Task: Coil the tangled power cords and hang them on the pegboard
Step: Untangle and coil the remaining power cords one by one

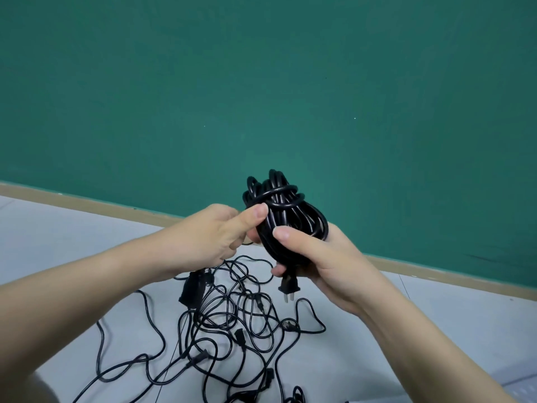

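I hold a black coiled power cord (286,212) upright in front of the green wall. My right hand (322,257) wraps around the lower half of the coil, thumb across its front. The cord's two-pin plug (289,287) hangs out below that hand. My left hand (215,234) pinches the coil's left side, thumb on the strand wound around its waist. Below my hands, a tangle of black power cords (232,324) with several plugs sprawls over the pale floor. No pegboard is in view.
A green wall (261,82) fills the upper view, with a tan baseboard (87,203) where it meets the pale grey floor (436,330). A black adapter block (193,289) lies at the tangle's upper left.
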`<move>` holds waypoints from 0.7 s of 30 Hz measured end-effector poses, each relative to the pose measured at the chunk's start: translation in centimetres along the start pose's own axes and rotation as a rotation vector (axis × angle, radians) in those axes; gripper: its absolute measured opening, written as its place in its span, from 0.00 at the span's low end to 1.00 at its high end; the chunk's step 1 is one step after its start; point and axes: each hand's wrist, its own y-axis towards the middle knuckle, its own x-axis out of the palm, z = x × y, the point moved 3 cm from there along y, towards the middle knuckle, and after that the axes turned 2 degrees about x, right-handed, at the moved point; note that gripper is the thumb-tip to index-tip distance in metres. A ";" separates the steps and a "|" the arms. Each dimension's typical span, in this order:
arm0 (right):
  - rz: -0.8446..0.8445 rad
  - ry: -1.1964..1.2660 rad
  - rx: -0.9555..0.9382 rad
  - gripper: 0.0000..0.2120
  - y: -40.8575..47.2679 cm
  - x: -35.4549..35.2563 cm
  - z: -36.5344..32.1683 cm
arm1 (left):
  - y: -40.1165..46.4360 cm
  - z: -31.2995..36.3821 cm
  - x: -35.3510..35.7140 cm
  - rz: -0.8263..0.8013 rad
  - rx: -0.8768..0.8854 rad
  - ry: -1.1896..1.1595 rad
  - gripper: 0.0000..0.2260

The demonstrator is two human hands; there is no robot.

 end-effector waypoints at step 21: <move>0.361 -0.533 -0.110 0.21 -0.3 -0.5 0.4 | -0.2 0.9 1.1 0.108 0.038 0.442 0.27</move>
